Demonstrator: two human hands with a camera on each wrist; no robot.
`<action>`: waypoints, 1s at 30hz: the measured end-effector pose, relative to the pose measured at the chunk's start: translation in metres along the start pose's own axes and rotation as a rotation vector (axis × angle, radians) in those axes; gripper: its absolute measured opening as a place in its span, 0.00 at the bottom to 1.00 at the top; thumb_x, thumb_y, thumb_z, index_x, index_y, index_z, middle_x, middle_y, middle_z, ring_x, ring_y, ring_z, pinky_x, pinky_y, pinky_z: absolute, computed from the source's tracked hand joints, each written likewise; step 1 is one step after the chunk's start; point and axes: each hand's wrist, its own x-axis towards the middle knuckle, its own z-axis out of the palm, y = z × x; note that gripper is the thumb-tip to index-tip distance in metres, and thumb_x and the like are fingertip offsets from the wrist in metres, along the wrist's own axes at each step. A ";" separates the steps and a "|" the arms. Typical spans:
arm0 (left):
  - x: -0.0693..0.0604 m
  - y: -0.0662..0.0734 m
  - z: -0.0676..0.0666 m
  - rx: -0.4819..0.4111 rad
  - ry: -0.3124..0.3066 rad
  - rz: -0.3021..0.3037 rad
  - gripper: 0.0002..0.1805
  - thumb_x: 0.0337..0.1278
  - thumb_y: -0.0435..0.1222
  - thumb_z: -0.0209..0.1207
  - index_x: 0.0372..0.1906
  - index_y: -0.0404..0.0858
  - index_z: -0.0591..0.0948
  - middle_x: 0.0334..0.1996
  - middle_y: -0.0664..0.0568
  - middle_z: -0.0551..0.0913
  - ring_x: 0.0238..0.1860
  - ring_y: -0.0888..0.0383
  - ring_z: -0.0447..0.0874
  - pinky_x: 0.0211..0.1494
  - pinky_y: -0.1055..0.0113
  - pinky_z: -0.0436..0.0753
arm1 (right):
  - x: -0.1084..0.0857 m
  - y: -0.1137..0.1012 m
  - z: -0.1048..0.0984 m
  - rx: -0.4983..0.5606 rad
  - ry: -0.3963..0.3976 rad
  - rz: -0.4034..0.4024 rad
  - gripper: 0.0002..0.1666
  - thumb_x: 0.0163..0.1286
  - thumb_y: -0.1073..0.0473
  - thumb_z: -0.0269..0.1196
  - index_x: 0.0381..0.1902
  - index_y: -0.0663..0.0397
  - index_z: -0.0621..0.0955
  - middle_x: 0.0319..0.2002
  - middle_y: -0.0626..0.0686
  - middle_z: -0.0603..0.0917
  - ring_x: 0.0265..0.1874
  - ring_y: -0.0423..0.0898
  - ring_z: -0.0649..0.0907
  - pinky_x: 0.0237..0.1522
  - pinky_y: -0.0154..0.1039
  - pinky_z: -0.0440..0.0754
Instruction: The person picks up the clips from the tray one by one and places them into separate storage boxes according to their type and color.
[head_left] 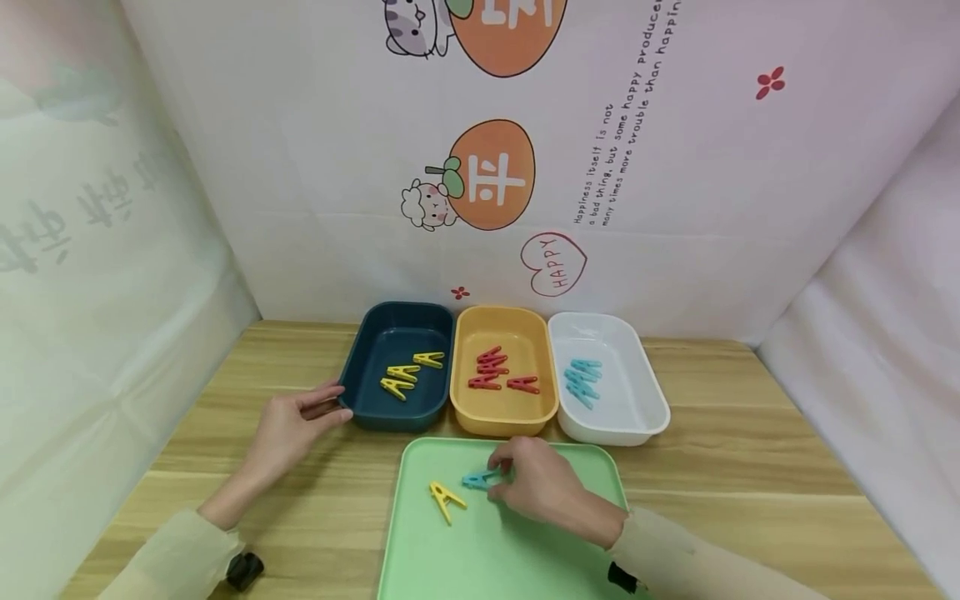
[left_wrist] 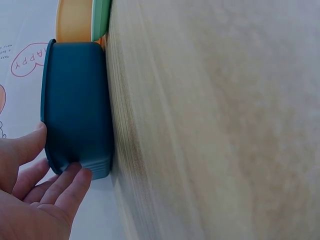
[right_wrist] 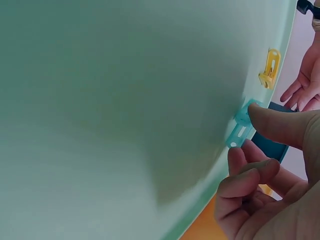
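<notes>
In the head view my right hand (head_left: 536,483) is over the green tray (head_left: 517,567), its thumb and fingers pinching a light-blue clothespin (head_left: 480,479). The right wrist view has the thumb on one arm of that clothespin (right_wrist: 243,125) and a fingertip by the other. Beside it on the tray lies a yellow clothespin (head_left: 446,500). My left hand (head_left: 288,425) rests against the left end of the dark-blue bin (head_left: 397,421). In the left wrist view its thumb touches the rim and its fairly straight fingers (left_wrist: 75,192) lie along the bin's wall.
Three yellow clothespins (head_left: 401,372) lie in the dark-blue bin. Next to it, a yellow-orange bin (head_left: 502,425) holds several red clothespins (head_left: 491,367). On the right, a white bin (head_left: 622,433) holds several light-blue ones. A printed cloth (head_left: 337,167) hangs behind the wooden table (head_left: 750,467).
</notes>
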 end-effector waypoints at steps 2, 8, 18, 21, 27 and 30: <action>0.001 0.000 0.001 -0.002 0.000 -0.003 0.25 0.66 0.35 0.72 0.63 0.26 0.83 0.68 0.37 0.77 0.59 0.40 0.85 0.50 0.68 0.88 | -0.003 0.003 -0.002 0.007 -0.004 0.004 0.16 0.54 0.58 0.84 0.41 0.50 0.92 0.32 0.43 0.82 0.31 0.40 0.78 0.32 0.38 0.80; 0.002 0.000 0.000 0.005 0.004 0.001 0.25 0.66 0.34 0.72 0.63 0.27 0.83 0.67 0.37 0.78 0.60 0.40 0.85 0.50 0.69 0.88 | -0.001 0.006 -0.004 0.019 -0.056 -0.026 0.24 0.54 0.59 0.84 0.49 0.52 0.89 0.38 0.46 0.81 0.34 0.43 0.78 0.38 0.41 0.81; 0.000 0.001 0.002 0.000 -0.003 -0.002 0.25 0.66 0.36 0.73 0.63 0.28 0.83 0.68 0.37 0.78 0.60 0.40 0.85 0.50 0.68 0.88 | -0.008 0.014 -0.007 0.019 -0.080 0.012 0.18 0.55 0.61 0.82 0.44 0.51 0.90 0.39 0.45 0.81 0.37 0.43 0.77 0.43 0.44 0.82; 0.000 0.001 0.003 -0.001 -0.001 0.001 0.25 0.66 0.36 0.73 0.63 0.28 0.83 0.68 0.37 0.78 0.60 0.41 0.85 0.50 0.69 0.88 | -0.011 0.018 -0.009 0.019 -0.067 0.004 0.18 0.55 0.62 0.82 0.43 0.52 0.90 0.40 0.45 0.82 0.39 0.44 0.79 0.44 0.46 0.83; 0.000 0.001 0.002 0.008 0.007 -0.001 0.24 0.66 0.35 0.72 0.63 0.28 0.83 0.67 0.37 0.78 0.60 0.40 0.85 0.49 0.70 0.88 | -0.014 0.022 -0.010 0.023 -0.056 -0.022 0.20 0.53 0.63 0.82 0.45 0.53 0.91 0.40 0.45 0.84 0.41 0.45 0.81 0.48 0.49 0.84; 0.000 0.001 0.002 0.008 0.006 0.001 0.25 0.66 0.36 0.72 0.63 0.28 0.83 0.67 0.37 0.78 0.59 0.40 0.85 0.49 0.69 0.88 | -0.014 0.024 -0.010 0.023 -0.051 -0.015 0.18 0.54 0.63 0.82 0.43 0.52 0.91 0.40 0.45 0.83 0.41 0.45 0.81 0.48 0.50 0.84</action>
